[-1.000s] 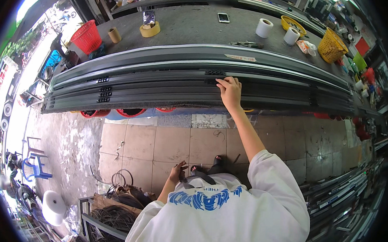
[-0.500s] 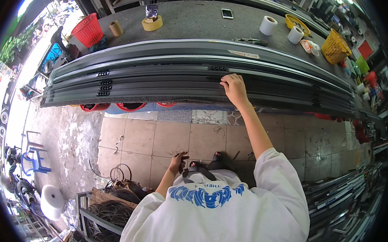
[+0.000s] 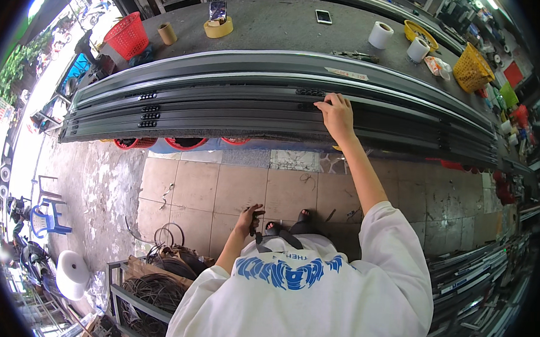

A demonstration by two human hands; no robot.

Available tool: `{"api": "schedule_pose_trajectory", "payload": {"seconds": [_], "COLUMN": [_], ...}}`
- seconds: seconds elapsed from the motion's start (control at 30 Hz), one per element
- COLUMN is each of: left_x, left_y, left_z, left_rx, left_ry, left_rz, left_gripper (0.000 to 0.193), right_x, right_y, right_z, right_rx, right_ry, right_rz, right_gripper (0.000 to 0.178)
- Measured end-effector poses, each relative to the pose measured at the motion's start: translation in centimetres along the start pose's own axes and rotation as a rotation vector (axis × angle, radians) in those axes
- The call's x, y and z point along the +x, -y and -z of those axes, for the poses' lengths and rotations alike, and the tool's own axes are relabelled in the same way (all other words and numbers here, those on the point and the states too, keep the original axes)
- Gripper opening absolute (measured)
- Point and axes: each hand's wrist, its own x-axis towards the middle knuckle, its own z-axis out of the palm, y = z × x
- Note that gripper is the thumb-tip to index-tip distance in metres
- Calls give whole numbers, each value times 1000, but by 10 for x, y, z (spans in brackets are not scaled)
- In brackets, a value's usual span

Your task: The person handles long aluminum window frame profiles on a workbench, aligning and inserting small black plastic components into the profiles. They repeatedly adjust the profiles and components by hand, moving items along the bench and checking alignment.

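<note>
Long dark metal profiles lie side by side along the near edge of the workbench. Over them reaches my right hand, its thumb and fingers pinched together at a profile's groove; whatever is between the fingertips is too small to make out. Just left of these fingers, a row of small black pieces sits on a profile. More such black pieces are grouped on the profiles further left. Low by my body, my left hand is curled around small dark parts, their exact kind unclear.
Behind the profiles are a red basket, a yellow tape roll, a phone, white rolls and a yellow basket. A rack with coiled strips stands at lower left, stacked metal lengths at lower right.
My right hand has shifted slightly right and away from me along the profiles, still pinched. The left hand stays curled near my body. The whole view has moved a little.
</note>
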Motion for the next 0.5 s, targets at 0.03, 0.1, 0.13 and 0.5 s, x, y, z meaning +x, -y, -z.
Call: {"api": "schedule_pose_trajectory", "payload": {"seconds": [0.03, 0.1, 0.13, 0.5], "left_x": [-3, -8, -11, -63], "left_y": [-7, -24, -32, -110], "left_z": [-2, -8, -12, -110], "left_rx": [-1, 14, 36, -344], "left_ry": [9, 6, 26, 328], "left_rz": [-42, -100, -134, -257], "left_gripper": [39, 39, 39, 30], "right_x": [-1, -5, -9, -43], "right_y": [0, 1, 2, 31], "right_z": [2, 6, 8, 45], "right_rx": [17, 23, 9, 35], "right_ry": [28, 47, 67, -13], "right_rz": [-23, 13, -4, -143], "right_gripper": [17, 18, 18, 50]}}
